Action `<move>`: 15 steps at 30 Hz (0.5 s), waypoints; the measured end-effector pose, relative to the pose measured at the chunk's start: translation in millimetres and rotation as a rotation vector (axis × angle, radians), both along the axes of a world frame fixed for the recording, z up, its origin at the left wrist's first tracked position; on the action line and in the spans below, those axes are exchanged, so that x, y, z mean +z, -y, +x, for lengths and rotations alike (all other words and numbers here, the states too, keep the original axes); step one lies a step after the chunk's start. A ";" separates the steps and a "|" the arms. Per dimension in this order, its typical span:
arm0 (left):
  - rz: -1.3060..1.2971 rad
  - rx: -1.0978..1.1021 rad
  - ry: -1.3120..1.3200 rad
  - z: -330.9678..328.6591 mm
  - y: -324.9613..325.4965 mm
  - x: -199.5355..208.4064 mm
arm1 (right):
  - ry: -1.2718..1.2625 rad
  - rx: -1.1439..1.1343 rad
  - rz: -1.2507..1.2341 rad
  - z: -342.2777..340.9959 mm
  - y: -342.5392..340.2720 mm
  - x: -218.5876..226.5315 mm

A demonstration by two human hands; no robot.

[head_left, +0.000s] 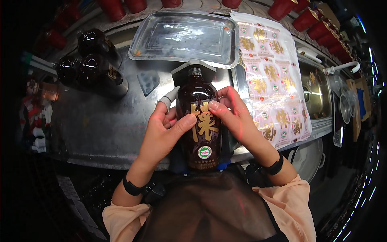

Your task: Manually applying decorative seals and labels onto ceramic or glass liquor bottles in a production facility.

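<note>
A dark brown glass bottle (198, 94) rests in front of me with its open neck pointing away. Its front bears a large gold character decal (204, 123) and, below that, a round green-and-white emblem (204, 152). My left hand (163, 129) grips the bottle's left side, its thumb on the gold decal and a pale finger cot (171, 96) over one finger. From the right, my right hand (231, 111) holds the bottle, thumb pressed near the decal's upper edge. Fingers behind the bottle are partly hidden. Dark straps circle both wrists.
A shallow metal tray (185, 59) with liquid lies beyond the bottle. To the right are sheets of gold-and-pink decals (278, 80) and a metal basin (316, 94). Several dark bottles (96, 66) stand at left on the metal table (100, 137). Red cups (113, 10) line the far conveyor.
</note>
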State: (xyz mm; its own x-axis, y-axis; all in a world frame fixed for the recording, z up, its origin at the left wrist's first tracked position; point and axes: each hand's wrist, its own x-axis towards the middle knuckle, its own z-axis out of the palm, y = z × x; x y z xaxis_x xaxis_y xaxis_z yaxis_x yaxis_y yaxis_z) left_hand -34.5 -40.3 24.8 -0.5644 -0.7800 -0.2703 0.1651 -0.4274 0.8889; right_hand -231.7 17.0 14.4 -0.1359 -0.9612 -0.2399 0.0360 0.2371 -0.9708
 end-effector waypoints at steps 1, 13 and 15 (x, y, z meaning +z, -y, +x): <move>0.003 0.000 -0.016 -0.8 0.6 0.1 | 0.000 -0.002 0.000 -0.8 0.6 1.4; -0.015 -0.103 0.026 22.5 -7.3 -16.7 | 0.072 0.084 0.051 -15.6 -40.8 -2.5; -0.290 -0.217 0.075 37.9 -21.3 -20.8 | -0.020 0.238 0.157 -19.5 -64.8 10.8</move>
